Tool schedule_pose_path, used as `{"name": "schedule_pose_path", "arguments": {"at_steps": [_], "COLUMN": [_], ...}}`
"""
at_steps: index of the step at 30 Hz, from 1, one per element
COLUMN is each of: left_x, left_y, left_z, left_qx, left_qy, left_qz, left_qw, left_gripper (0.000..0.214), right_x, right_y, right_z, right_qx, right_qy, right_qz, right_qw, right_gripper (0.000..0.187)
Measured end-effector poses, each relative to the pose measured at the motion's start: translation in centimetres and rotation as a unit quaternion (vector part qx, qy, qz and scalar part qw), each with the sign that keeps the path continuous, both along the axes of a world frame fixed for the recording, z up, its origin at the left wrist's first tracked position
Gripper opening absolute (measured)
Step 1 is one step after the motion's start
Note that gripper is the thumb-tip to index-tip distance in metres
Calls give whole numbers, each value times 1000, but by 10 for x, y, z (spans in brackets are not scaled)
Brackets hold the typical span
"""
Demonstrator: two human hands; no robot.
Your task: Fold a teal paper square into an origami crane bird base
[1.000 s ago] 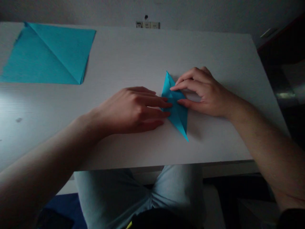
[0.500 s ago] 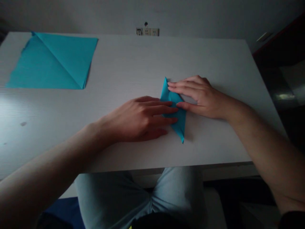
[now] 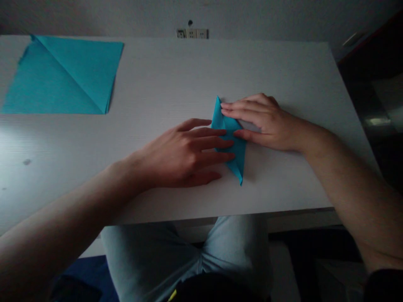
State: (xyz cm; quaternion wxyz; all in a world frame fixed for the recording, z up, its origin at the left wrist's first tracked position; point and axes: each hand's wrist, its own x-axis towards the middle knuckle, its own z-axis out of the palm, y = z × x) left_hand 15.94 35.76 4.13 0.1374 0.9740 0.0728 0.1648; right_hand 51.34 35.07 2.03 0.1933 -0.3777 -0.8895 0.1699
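A small blue folded paper [image 3: 238, 157], narrow and pointed at both ends, lies flat on the white table [image 3: 176, 84] near its front edge. My left hand [image 3: 185, 153] rests on its left side with the fingers stretched out flat, the fingertips pressing the paper's middle. From the right, my right hand [image 3: 262, 121] lies flat too, its fingers laid across the upper part and its thumb touching the middle fold. Neither hand grips the paper; both press it down.
A stack of large blue paper sheets [image 3: 63, 75], with one sheet folded along a diagonal, lies at the table's far left. A wall socket [image 3: 192, 33] sits behind the table's far edge. Dark furniture [image 3: 374, 67] stands to the right. My knees show under the front edge.
My right hand has flattened from a raised pinch onto the paper's upper part. My left fingers slid further right over the paper. The paper's lower tip lies flatter and slightly left.
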Motion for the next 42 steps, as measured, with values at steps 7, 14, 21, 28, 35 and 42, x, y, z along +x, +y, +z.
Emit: {"name": "schedule_pose_path", "arguments": {"at_steps": [7,14,21,28,35,42], "left_x": [11,27,38,47,64,57], "left_y": [-9,-12,-13,1,3,-6], "left_z": [0,3,5,15,32,39], "left_qx": [4,-57,-80,-95,-131,-81], "left_qy": [3,4,7,66,171,187], "left_qz": [-17,-28,-27,-36,-38,-1], "left_qw": [1000,998,996,993,976,979], "left_gripper": [31,21,23,19,29,24], "right_x": [-2,-5,-4,-1,-5,-6], "right_y": [3,7,13,21,31,33], "right_z": [4,9,9,-6,-11,-18], "right_qx": [-14,-52,-65,-48,-78,-74], "right_qy": [-18,-8,-1,12,23,61], "right_qz": [-2,-14,-1,8,-38,-36], "right_qw": [1000,999,998,999,996,995], "right_gripper": [64,80,76,71,80,75]}}
